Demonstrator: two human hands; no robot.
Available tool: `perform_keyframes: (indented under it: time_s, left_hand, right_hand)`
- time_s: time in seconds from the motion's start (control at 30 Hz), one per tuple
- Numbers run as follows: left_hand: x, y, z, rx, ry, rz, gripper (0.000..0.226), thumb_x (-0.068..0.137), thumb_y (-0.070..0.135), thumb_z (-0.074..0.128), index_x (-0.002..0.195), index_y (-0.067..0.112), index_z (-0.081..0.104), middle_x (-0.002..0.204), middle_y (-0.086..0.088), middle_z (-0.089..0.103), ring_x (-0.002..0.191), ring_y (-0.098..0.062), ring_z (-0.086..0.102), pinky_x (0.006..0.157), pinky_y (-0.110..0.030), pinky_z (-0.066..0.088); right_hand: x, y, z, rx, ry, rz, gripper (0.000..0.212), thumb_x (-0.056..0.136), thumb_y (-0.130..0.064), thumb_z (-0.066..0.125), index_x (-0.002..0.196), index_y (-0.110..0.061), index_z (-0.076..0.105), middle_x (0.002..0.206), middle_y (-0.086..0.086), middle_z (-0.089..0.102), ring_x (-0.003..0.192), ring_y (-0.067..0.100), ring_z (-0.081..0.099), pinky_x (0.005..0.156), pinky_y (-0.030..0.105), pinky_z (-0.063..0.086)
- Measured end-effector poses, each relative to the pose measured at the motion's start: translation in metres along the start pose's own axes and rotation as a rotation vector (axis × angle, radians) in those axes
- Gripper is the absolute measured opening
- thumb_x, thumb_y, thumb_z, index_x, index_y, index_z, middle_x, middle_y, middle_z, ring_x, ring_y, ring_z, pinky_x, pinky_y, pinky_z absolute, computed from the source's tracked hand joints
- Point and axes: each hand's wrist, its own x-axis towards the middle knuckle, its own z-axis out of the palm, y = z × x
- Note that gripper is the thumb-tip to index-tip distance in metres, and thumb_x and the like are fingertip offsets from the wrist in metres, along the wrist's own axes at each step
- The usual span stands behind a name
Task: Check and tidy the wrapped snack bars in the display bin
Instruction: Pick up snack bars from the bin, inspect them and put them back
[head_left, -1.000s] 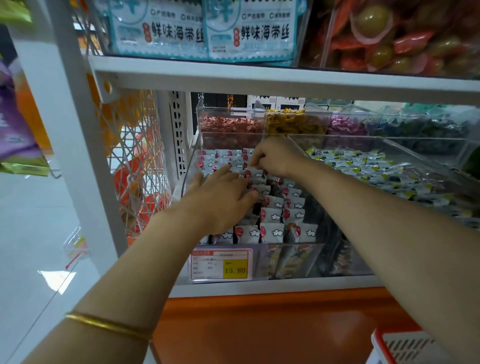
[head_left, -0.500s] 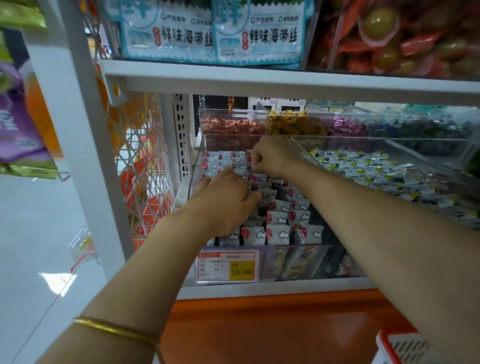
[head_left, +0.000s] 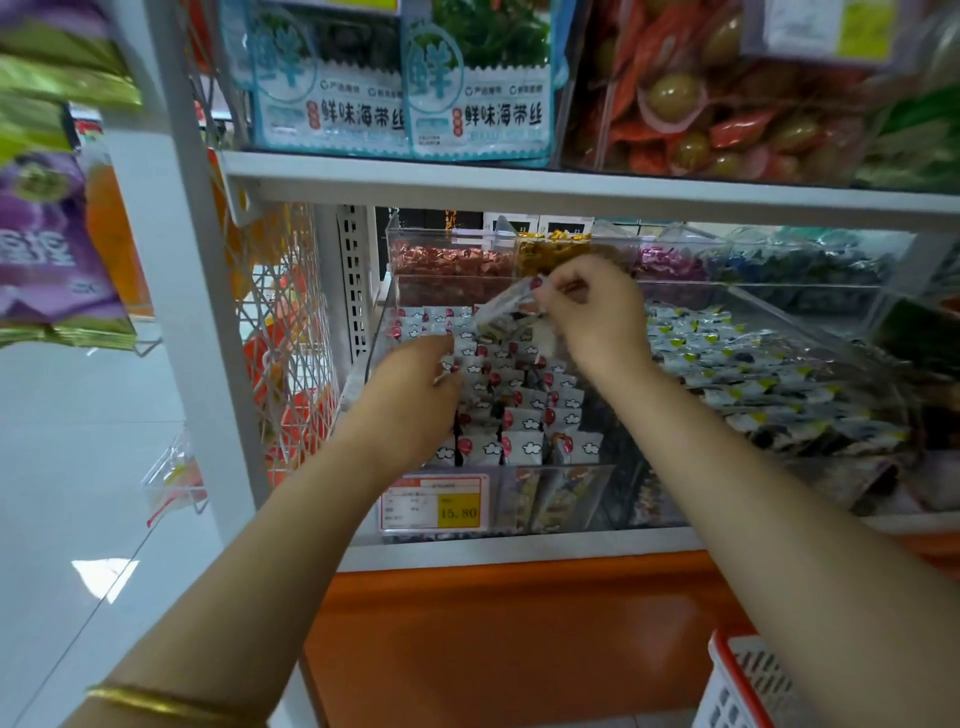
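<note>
- Head view: wrapped snack bars (head_left: 522, 415) stand in close rows inside a clear display bin (head_left: 587, 488) on the lower shelf, white wrappers with red dots and small cloud marks facing forward.
- The right hand (head_left: 592, 312) is raised over the back of the bin, thumb and fingertips pinching one lifted bar (head_left: 501, 312); the bar hangs tilted above the rows, apart from them.
- The left hand (head_left: 410, 395) is down at the left side of the bin, fingers curled among the bars; I cannot tell whether it grasps one or only presses on them.
- A gold bangle (head_left: 156, 701) sits on the left wrist.
- A price tag (head_left: 436, 504) reading 15.80 is fixed to the bin's front wall.
- Just beside it on the right, a neighbouring bin (head_left: 831, 332) holds packets with yellow-green marks.
- Behind, smaller bins carry red sweets (head_left: 447, 260) and yellow sweets (head_left: 550, 249).
- Pale blue seaweed packs (head_left: 478, 104) stand on the upper shelf (head_left: 571, 192).
- A red-and-white basket (head_left: 743, 680) shows at lower right.
</note>
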Motion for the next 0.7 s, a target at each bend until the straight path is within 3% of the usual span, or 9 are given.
perform_keyframes:
  time_s: [0.07, 0.17, 0.2, 0.27, 0.33, 0.53, 0.7]
  left_hand:
    - [-0.006, 0.001, 0.001, -0.119, 0.01, -0.06, 0.041, 0.098, 0.01, 0.041, 0.138, 0.013, 0.041, 0.1, -0.002, 0.059, 0.064, -0.01, 0.047, 0.047, -0.014, 0.039]
    - [-0.014, 0.006, 0.001, -0.134, -0.006, -0.063, 0.026, 0.097, 0.015, 0.044, 0.121, 0.01, 0.052, 0.122, -0.012, 0.058, 0.072, -0.02, 0.054, 0.059, -0.026, 0.044]
    - [-0.016, 0.008, 0.001, -0.155, -0.014, -0.066, 0.017, 0.097, 0.017, 0.044, 0.106, 0.007, 0.055, 0.116, -0.017, 0.06, 0.078, -0.029, 0.057, 0.065, -0.033, 0.048]
    - [-0.019, 0.011, 0.001, -0.219, -0.021, -0.084, 0.024, 0.098, 0.017, 0.043, 0.1, -0.001, 0.059, 0.103, -0.023, 0.062, 0.089, -0.035, 0.061, 0.08, -0.044, 0.051]
    - [-0.02, 0.013, 0.001, -0.353, -0.007, -0.133, 0.024, 0.098, 0.017, 0.044, 0.098, 0.002, 0.063, 0.097, -0.018, 0.065, 0.09, -0.028, 0.063, 0.083, -0.039, 0.054]
    - [-0.017, 0.009, -0.001, -0.894, -0.016, -0.27, 0.015, 0.091, 0.019, 0.056, 0.08, 0.011, 0.062, 0.072, -0.001, 0.064, 0.07, -0.012, 0.064, 0.061, -0.02, 0.054]
    - [-0.015, 0.005, -0.003, -1.249, -0.035, -0.393, 0.028, 0.085, 0.013, 0.06, 0.057, 0.014, 0.058, 0.053, 0.002, 0.056, 0.049, -0.006, 0.056, 0.049, -0.015, 0.05]
  right_hand:
    - [-0.02, -0.009, -0.017, 0.136, 0.065, 0.064, 0.006, 0.089, -0.01, 0.06, 0.085, -0.011, 0.057, 0.079, -0.004, 0.059, 0.068, 0.014, 0.063, 0.062, 0.027, 0.055]
    - [-0.049, -0.017, -0.035, 0.233, 0.061, 0.145, 0.008, 0.09, -0.009, 0.059, 0.083, -0.011, 0.057, 0.078, 0.0, 0.062, 0.052, 0.005, 0.062, 0.052, 0.018, 0.052]
    - [-0.058, -0.019, -0.038, 0.285, 0.047, 0.188, 0.008, 0.091, -0.009, 0.058, 0.083, -0.011, 0.058, 0.079, 0.001, 0.063, 0.052, 0.006, 0.062, 0.054, 0.02, 0.054]
    - [-0.071, -0.021, -0.042, 0.42, 0.034, 0.282, 0.008, 0.091, -0.007, 0.058, 0.083, -0.009, 0.059, 0.079, 0.004, 0.064, 0.054, 0.009, 0.064, 0.06, 0.028, 0.058]
    - [-0.077, -0.022, -0.043, 0.557, 0.041, 0.356, 0.01, 0.09, -0.005, 0.057, 0.082, -0.008, 0.059, 0.079, 0.006, 0.064, 0.057, 0.009, 0.064, 0.058, 0.026, 0.057]
    - [-0.08, -0.017, -0.046, 0.919, 0.005, 0.501, 0.009, 0.089, -0.001, 0.056, 0.084, -0.003, 0.063, 0.071, 0.004, 0.068, 0.062, 0.012, 0.066, 0.056, 0.019, 0.053]
    - [-0.083, -0.01, -0.045, 1.078, -0.01, 0.624, 0.022, 0.084, 0.012, 0.053, 0.1, 0.002, 0.062, 0.073, 0.008, 0.071, 0.066, 0.016, 0.07, 0.06, 0.019, 0.055]
